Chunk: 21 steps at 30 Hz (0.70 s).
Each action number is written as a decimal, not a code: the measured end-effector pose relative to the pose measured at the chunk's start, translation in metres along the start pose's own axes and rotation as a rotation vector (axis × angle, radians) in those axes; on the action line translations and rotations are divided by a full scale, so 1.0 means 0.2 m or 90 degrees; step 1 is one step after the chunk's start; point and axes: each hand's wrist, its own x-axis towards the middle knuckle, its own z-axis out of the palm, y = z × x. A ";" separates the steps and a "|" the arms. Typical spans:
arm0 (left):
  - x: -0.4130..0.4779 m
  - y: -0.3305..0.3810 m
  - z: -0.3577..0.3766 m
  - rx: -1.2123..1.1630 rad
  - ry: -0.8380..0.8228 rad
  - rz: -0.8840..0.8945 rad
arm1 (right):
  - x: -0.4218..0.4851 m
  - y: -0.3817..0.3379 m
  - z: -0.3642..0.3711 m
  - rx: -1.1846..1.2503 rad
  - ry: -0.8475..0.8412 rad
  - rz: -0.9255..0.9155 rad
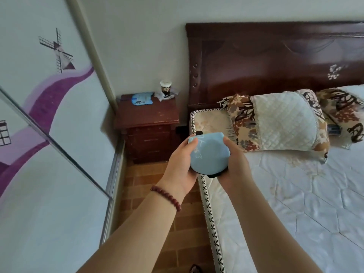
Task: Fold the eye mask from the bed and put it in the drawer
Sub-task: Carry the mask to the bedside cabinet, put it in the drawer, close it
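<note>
1. Both hands are holding the eye mask (pixel 207 152), a pale blue folded pad with a black strap end poking out at its 11 o'clock and 6 o'clock edges.
2. The left hand (pixel 182 164) is gripping the mask's 9 o'clock side, thumb lying over the top face and fingers curled underneath; a string of dark red beads (pixel 166 197) is circling that wrist.
3. The right hand (pixel 235 164) is clasping the 3 o'clock side in the same way, thumb on top.
4. The mask is being held in the air over the edge of the bed (pixel 295 203), just at 6 o'clock from the nightstand (pixel 146 123).
5. The nightstand's drawers (pixel 150 139) are sitting closed, at 11 o'clock from the mask.
6. On the nightstand top, a light blue flat item (pixel 141 98) and a small figurine (pixel 165 89) are resting near the wall.
7. Two patterned pillows (pixel 279 121) are lying against the dark headboard (pixel 275 62), at 2 o'clock from the hands.
</note>
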 end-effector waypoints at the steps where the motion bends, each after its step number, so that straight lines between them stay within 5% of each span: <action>1: 0.05 0.02 -0.01 -0.007 0.013 0.001 | 0.06 0.00 0.03 -0.014 -0.008 0.012; 10: 0.39 0.21 -0.20 -0.090 0.127 0.002 | 0.43 0.04 0.30 -0.041 -0.066 0.077; 21: 1.06 0.72 -0.56 -0.023 0.126 0.018 | 1.15 0.12 0.90 -0.088 -0.088 -0.005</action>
